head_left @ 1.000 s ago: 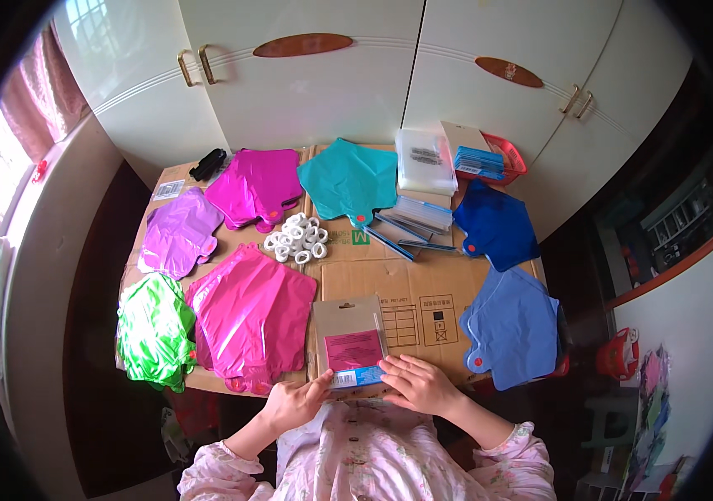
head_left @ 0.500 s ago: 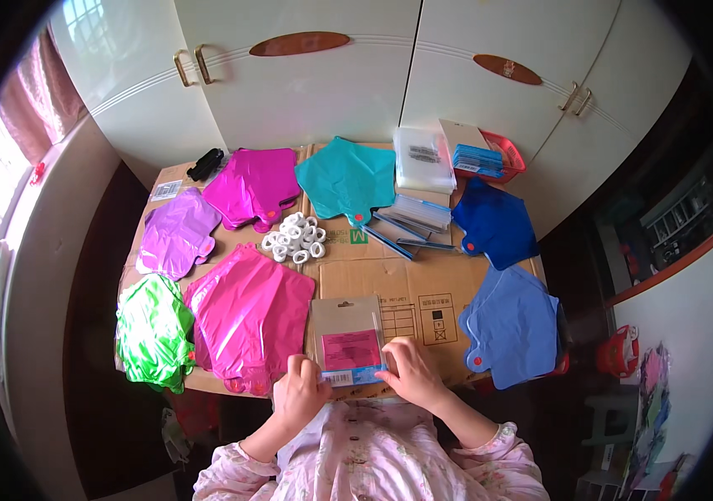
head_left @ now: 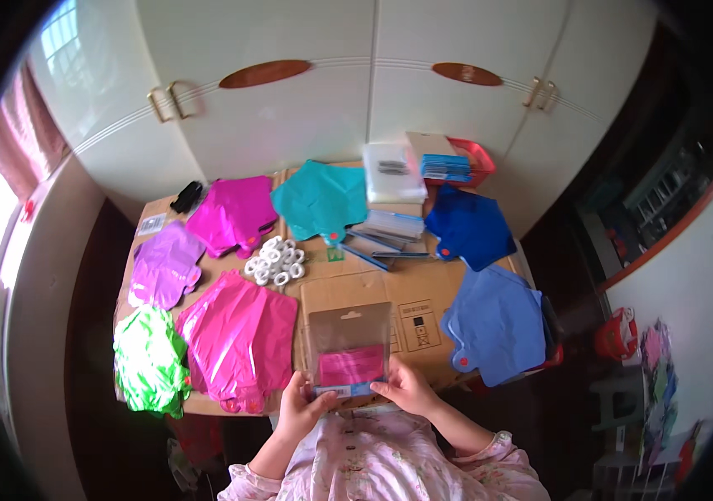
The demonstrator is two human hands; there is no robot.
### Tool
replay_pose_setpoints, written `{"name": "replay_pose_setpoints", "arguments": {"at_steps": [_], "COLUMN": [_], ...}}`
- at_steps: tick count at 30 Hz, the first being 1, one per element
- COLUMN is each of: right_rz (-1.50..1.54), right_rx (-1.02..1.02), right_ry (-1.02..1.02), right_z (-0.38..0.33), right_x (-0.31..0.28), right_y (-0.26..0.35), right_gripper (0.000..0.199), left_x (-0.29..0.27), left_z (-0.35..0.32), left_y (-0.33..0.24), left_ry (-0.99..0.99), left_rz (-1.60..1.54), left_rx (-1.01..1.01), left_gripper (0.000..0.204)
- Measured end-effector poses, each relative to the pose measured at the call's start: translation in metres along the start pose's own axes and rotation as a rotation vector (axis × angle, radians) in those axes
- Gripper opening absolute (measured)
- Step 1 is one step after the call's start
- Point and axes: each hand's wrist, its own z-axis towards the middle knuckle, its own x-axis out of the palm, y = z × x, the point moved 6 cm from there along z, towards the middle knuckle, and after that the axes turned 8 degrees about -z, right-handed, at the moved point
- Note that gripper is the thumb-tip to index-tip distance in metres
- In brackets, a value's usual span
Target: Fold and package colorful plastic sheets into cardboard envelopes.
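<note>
A clear plastic packaging bag [head_left: 348,321] with a hang hole at its top is held up at the near edge of the table. A folded bright pink piece [head_left: 351,366] and a pale blue strip with a barcode show in its lower part. My left hand [head_left: 300,409] grips the bag's lower left corner, thumb over the front. At the lower right corner my right hand [head_left: 407,390] pinches it the same way. Fingers behind the bag are hidden. Just left of my left hand lies a large pink foil piece [head_left: 240,338].
Foil pieces in green [head_left: 149,359], lilac [head_left: 164,265], magenta [head_left: 230,213], teal [head_left: 321,200], dark blue [head_left: 471,227] and light blue [head_left: 497,326] ring the cardboard-covered table [head_left: 356,280]. White rings [head_left: 275,260] form a pile. Clear bags [head_left: 393,173] and a red basket [head_left: 480,159] stand behind.
The bag has been raised and tilted up off the cardboard. Both hands moved with it, and my thumbs now lie on its lower front. The whole view has shifted slightly.
</note>
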Motion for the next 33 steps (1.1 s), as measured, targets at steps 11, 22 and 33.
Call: {"name": "replay_pose_setpoints", "arguments": {"at_steps": [11, 22, 33], "right_rz": [0.372, 0.745, 0.683], "right_rx": [0.075, -0.164, 0.188], "right_ry": [-0.265, -1.510, -1.497], "right_z": [-0.052, -0.213, -0.221], "right_x": [-0.053, -0.335, -0.419], "right_y": [0.013, -0.068, -0.164], "right_gripper": [0.036, 0.033, 0.053], "left_x": [0.070, 0.075, 0.043], "left_z": [0.029, 0.032, 0.026], "left_y": [0.005, 0.003, 0.009], "left_ry": [0.349, 0.367, 0.183], "left_rz": [-0.298, -0.013, -0.069], "left_rx": [-0.221, -0.063, -0.033], "left_gripper": [0.016, 0.028, 0.023]}}
